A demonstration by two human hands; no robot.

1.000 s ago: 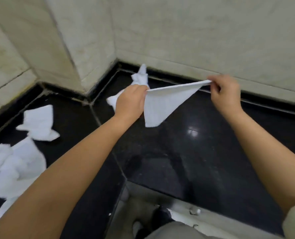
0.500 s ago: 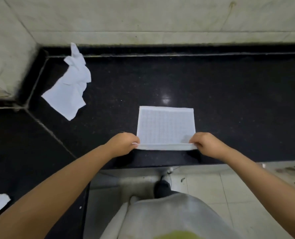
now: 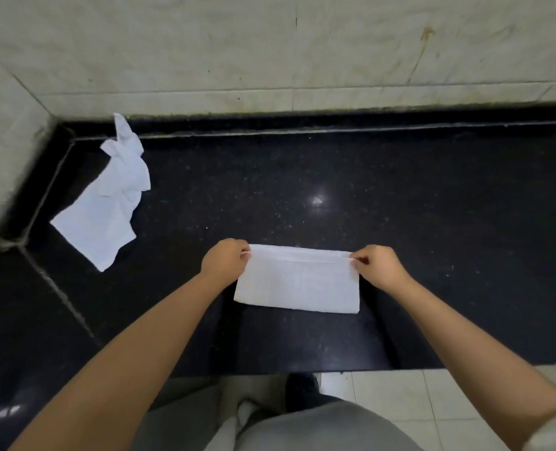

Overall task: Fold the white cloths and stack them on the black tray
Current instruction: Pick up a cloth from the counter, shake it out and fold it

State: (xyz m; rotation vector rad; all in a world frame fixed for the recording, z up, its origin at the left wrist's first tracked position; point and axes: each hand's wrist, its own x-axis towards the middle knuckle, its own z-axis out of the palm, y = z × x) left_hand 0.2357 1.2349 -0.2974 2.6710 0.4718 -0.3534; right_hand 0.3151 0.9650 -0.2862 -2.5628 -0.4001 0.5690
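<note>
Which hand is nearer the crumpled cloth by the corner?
Left. The left hand pinches the folded cloth at its left corner, nearer the crumpled cloth; the right hand pinches the opposite corner.

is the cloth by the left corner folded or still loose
Loose. The crumpled cloth lies bunched and twisted on the black counter, unlike the flat folded cloth between the hands.

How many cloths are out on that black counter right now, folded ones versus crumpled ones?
Folded white cloth, pinched at its far corners by the left hand and right hand: 1
Crumpled white cloth, lying near the corner: 1
Total: 2
</note>
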